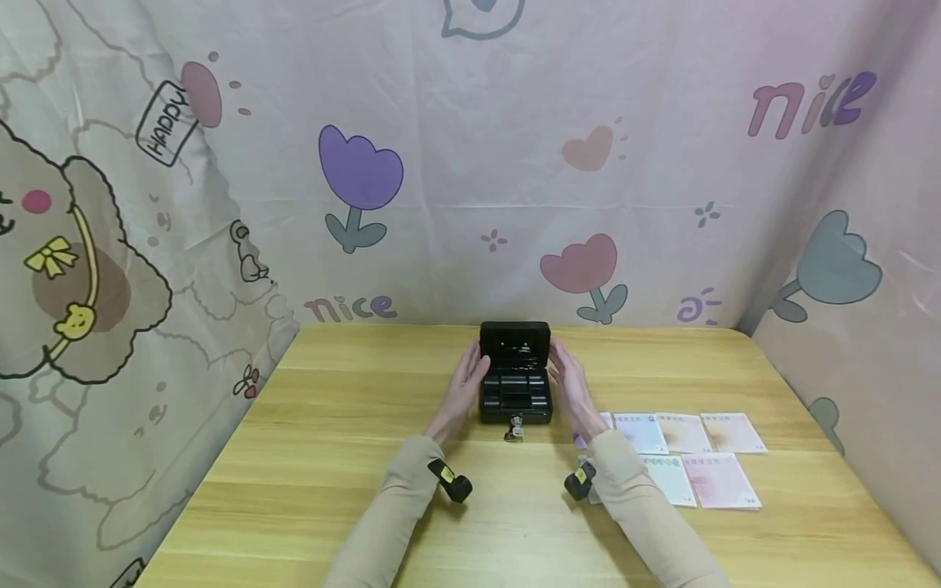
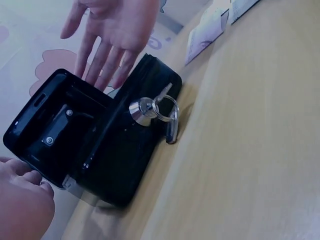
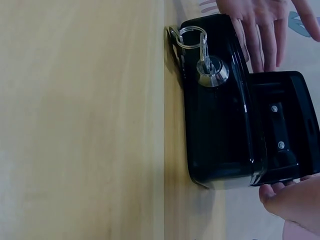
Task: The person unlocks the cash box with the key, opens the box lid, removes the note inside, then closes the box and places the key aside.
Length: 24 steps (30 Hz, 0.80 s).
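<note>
A black cash box [image 1: 516, 396] stands on the table with its lid [image 1: 515, 345] raised and a compartment tray showing inside. A key [image 2: 164, 92] sits in the round silver lock [image 2: 141, 111] on its front, and a ring with a second key hangs from it. My left hand [image 1: 467, 382] is at the box's left side, fingers extended close beside the lid. On the opposite side, my right hand [image 1: 572, 382] holds its fingers straight, palm toward the box. Both hands flank the lid, with nothing in their grasp.
Several pastel paper bundles [image 1: 724, 482] lie in two rows on the right of the wooden table [image 1: 331, 490], some partly behind my right forearm. A patterned cloth [image 1: 456, 163] hangs behind the table and along its sides. Each wrist wears a small black camera [image 1: 450, 482].
</note>
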Each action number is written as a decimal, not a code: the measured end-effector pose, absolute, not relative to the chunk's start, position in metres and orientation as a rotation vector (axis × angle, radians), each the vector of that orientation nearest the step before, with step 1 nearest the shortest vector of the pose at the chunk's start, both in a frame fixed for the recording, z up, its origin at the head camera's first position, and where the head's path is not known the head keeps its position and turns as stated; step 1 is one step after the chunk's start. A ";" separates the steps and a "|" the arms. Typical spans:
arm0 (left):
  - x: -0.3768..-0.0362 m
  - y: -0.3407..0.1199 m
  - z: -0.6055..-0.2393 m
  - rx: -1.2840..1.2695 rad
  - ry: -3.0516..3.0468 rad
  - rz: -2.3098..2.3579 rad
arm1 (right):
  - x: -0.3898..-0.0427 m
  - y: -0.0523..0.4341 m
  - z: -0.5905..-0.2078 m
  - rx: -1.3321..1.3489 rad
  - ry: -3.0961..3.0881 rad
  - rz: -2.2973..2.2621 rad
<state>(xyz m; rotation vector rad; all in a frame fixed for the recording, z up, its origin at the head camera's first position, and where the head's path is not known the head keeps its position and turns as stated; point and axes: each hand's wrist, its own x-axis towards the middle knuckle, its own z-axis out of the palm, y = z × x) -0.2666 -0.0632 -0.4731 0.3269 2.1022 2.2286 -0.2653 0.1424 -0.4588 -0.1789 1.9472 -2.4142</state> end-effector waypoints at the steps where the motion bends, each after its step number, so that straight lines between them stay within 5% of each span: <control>1: -0.267 -0.063 -0.472 0.324 2.099 2.237 | -0.265 0.143 -0.459 -0.179 1.949 -2.407; 24: -0.234 -0.078 -0.472 0.372 2.012 2.210 | -0.226 0.148 -0.458 -0.092 2.219 -2.184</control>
